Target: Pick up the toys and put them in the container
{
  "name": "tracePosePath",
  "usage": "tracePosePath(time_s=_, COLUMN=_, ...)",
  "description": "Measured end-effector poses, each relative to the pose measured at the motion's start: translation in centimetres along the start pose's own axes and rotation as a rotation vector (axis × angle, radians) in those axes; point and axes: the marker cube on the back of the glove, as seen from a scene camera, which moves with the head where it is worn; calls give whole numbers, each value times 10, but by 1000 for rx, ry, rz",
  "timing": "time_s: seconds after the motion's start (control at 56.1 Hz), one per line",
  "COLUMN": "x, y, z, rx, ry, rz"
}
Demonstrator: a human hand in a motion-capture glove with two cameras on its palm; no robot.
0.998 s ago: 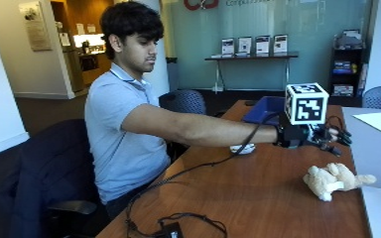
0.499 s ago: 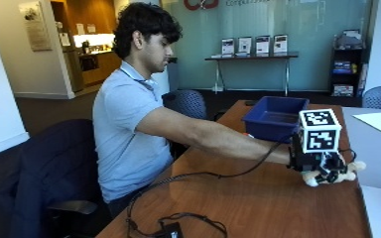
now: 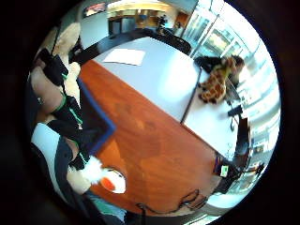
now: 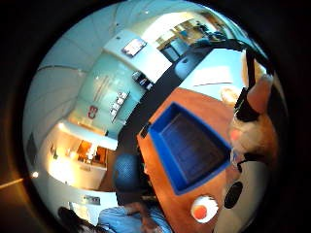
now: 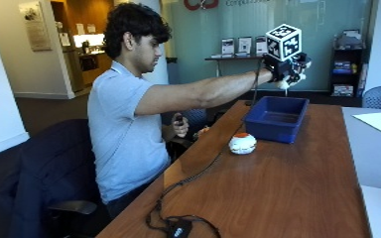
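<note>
While above blue bin (image 5: 276, 118), hand (image 5: 285, 69) clamps cream plush toy (image 5: 284, 83), mostly hidden.

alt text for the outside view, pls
A seated person holds a cream plush toy in the gloved right hand, raised above an open blue container on a wooden table. A white-and-orange round toy sits on the table beside the container.

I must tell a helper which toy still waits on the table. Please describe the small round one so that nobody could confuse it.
Find the long brown wooden table and the blue container standing on it. Just beside the container, on the side nearer the seated person, lies a small round toy. It is white with an orange top, and it is the only toy resting on the wood.
</note>
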Motion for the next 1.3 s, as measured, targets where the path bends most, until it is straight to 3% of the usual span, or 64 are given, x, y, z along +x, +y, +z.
tracePosePath(time_s=0.125, x=-65, y=-9, z=10, rx=-63, ry=12, rz=-90)
tracePosePath(time_s=0.338, x=-96, y=3, z=49, rx=-420, ry=11, rz=-61)
tracePosePath(time_s=0.552, x=-70, y=27, z=37, rx=-379, ry=63, rz=-71)
tracePosePath(time_s=0.855, x=-13, y=151, z=42, rx=-514, ry=161, rz=-93)
tracePosePath(time_s=1.122, x=33, y=251, z=101, rx=-711, ry=266, rz=-36)
tracePosePath(time_s=1.229, x=42, y=270, z=129, rx=-752, ry=149, rz=-12)
tracePosePath(time_s=1.301, x=44, y=273, z=141, rx=-687, ry=30, rz=-10)
